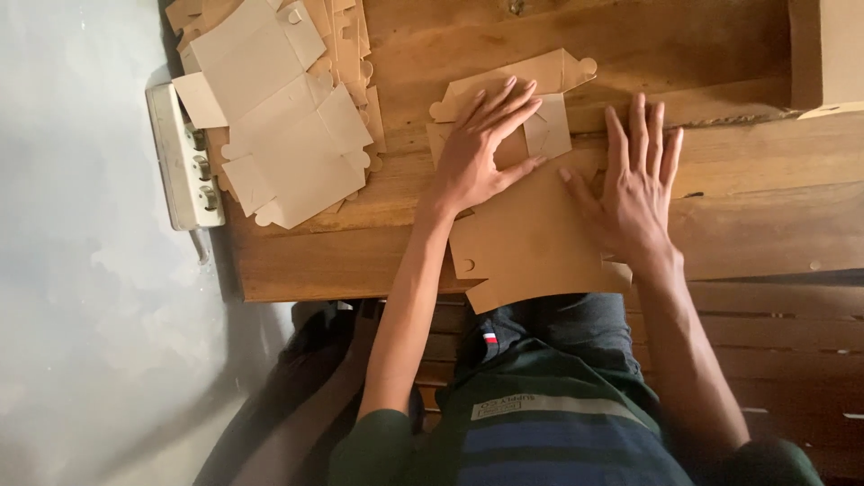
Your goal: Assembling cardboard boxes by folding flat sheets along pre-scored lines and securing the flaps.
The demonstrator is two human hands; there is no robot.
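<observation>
Single head cam, looking steeply down from above the person's own lap.

One view only, so no overlap w/ another. Lens sits close over the wooden table, facing down and fwd; far edge of table at top of frame, person's striped shirt at bottom. Left hand and right hand sit mid-frame, near the cam. Grey floor fills the left side, w/ a white power strip at table edge.

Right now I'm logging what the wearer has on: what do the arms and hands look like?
Both forearms are bare. The left hand and right hand wear no gloves, rings or watch. Dark green sleeves end near the elbows, on a shirt with blue and grey stripes.
</observation>
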